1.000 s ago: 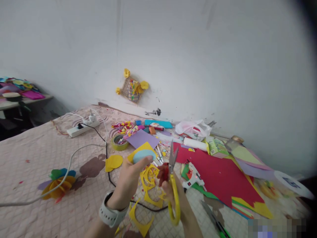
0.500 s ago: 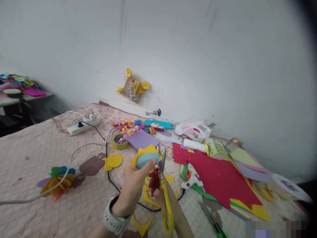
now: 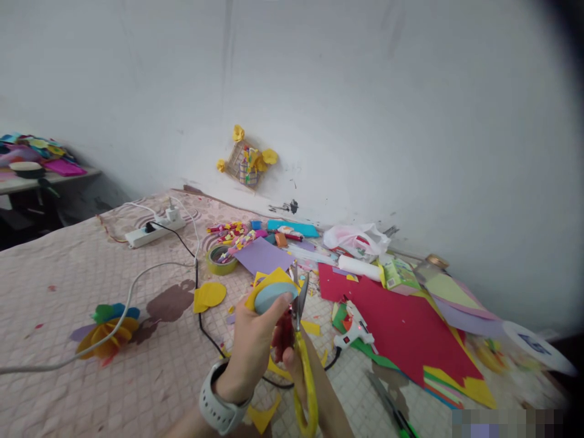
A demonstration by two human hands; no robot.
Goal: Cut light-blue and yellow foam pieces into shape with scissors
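My left hand [image 3: 253,331], with a white watch [image 3: 222,398] on the wrist, pinches a light-blue paper circle [image 3: 274,297] against a piece of yellow paper [image 3: 278,277]. The thumb presses on the blue circle, and the yellow sticks out around its far edge. My right hand [image 3: 291,360] grips yellow-handled scissors [image 3: 306,371], whose blades point away from me and stand apart beside the yellow paper's right edge. Part of the right hand is hidden behind the left thumb and the scissors. Yellow offcuts [image 3: 264,415] lie on the cloth beneath.
A white glue gun [image 3: 354,328] lies right of my hands, near red sheets [image 3: 396,322]. Closer to me is a green-handled cutter [image 3: 395,407]. Yellow tape [image 3: 221,260], yellow cut-outs [image 3: 210,296], a paper flower [image 3: 108,331] and a power strip [image 3: 155,231] with cables are on the left.
The yellow paper and blue circle have turned slightly and shifted a little right with my left hand. The yellow along the circle's left side looks narrower and rounder. The scissor blades are spread wider.
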